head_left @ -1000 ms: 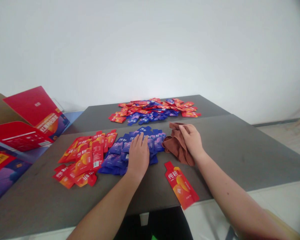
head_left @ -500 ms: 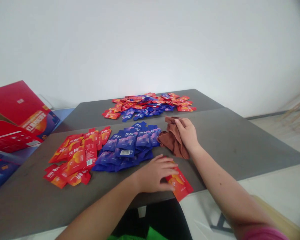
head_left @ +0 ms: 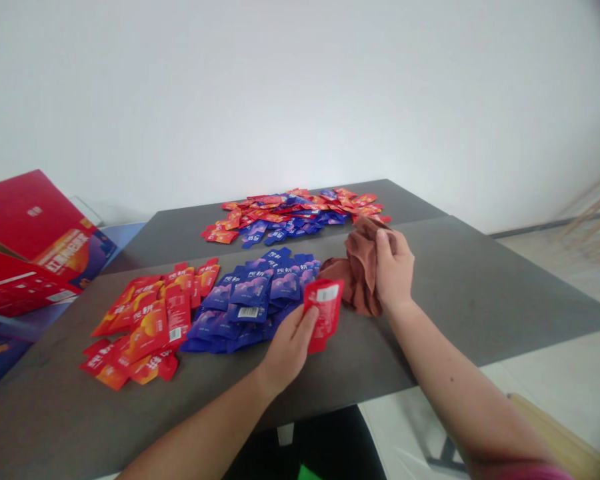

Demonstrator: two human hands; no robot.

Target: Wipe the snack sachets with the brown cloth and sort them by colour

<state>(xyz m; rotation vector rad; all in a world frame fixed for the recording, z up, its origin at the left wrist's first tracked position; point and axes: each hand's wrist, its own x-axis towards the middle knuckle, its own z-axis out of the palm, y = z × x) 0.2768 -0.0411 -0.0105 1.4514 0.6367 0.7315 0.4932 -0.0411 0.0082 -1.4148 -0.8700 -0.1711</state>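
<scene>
— Where are we holding the red sachet (head_left: pixel 323 313)?

— We are pinching it in our left hand (head_left: pixel 285 347), with the thumb pressing on its lower left edge. That grip is closing on the sachet alone and holding it clear of the tabletop (head_left: pixel 480 287), just right of the blue sachet pile (head_left: pixel 250 300).

— Which way is it pointing?

— Its long axis is standing nearly upright and leaning a little to the right. A pale patch is showing near the top edge.

— What is our right hand (head_left: pixel 394 270) doing?

— It is clenching around the brown cloth (head_left: pixel 360 273) and bunching it up, while the lower folds are trailing onto the tabletop. The cloth is sitting just right of the sachet and slightly farther away. The two are hanging close together, and we are not seeing them touch.

— So the right hand is the nearer one to the cloth?

— Yes, and the left hand is the nearer one to the piles. The red sachet pile (head_left: pixel 150 320) is lying farther left, beside the blue one. A mixed pile (head_left: pixel 295 217) of both colours is spreading across the far tabletop. Red cartons (head_left: pixel 30 247) are leaning at the left edge of the scene.
</scene>
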